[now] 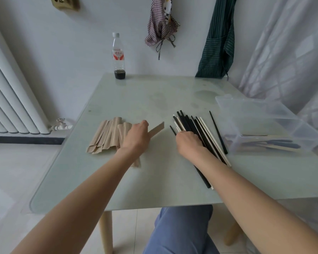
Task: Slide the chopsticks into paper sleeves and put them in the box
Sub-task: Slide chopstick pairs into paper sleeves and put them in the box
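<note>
Matt brown paper sleeves [106,137]; smooth black and cream chopsticks [196,129]; clear glossy plastic box [268,114] and bottle [118,55]; smooth, faintly glossy glass-like table [154,96]; 2 cloth aprons [218,43].

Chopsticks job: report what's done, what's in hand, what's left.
Done: a few sleeved chopsticks already lie in the box. In hand: the left hand holds one sleeve, and the right hand rests on the chopsticks, picking from the pile. Left: most of that pile and the stack of sleeves remain on the table.
</note>
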A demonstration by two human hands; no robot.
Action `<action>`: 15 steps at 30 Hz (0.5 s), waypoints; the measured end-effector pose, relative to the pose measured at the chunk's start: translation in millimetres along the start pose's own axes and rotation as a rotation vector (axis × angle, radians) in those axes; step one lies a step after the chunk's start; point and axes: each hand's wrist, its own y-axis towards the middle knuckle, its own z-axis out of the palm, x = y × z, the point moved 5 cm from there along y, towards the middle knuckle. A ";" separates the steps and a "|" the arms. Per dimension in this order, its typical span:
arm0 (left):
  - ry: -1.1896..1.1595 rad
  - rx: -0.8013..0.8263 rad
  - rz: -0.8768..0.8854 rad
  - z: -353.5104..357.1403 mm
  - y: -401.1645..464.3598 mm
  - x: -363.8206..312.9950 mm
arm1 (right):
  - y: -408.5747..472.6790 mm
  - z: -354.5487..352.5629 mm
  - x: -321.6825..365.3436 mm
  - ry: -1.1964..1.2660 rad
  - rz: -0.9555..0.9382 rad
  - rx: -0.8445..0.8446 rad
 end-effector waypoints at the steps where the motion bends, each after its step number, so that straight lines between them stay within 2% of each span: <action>1: -0.081 -0.007 -0.043 -2.1 -1.4 1.3 | 0.3 -0.9 0.4 0.018 -0.010 0.025; 3: -0.368 -0.023 -0.183 -5.6 -3.9 5.3 | -0.4 -5.2 -0.2 0.076 -0.021 0.051; 5: -0.822 0.016 -0.339 -4.6 -5.1 8.0 | -1.1 -10.8 -2.2 0.200 -0.023 0.023; 7: -1.196 0.083 -0.409 -3.1 -5.2 5.4 | -2.0 -16.7 -3.9 0.408 -0.056 -0.044; 9: -1.404 0.119 -0.449 -3.9 -5.5 0.6 | -7.8 -26.1 -6.6 0.585 -0.118 -0.119; 11: -1.568 0.118 -0.472 -4.4 -4.9 -5.3 | -12.7 -34.1 -10.5 0.648 -0.171 -0.168; 15: -1.692 0.006 -0.482 -5.8 0.5 -8.7 | -19.1 -39.6 -15.2 0.711 -0.254 -0.203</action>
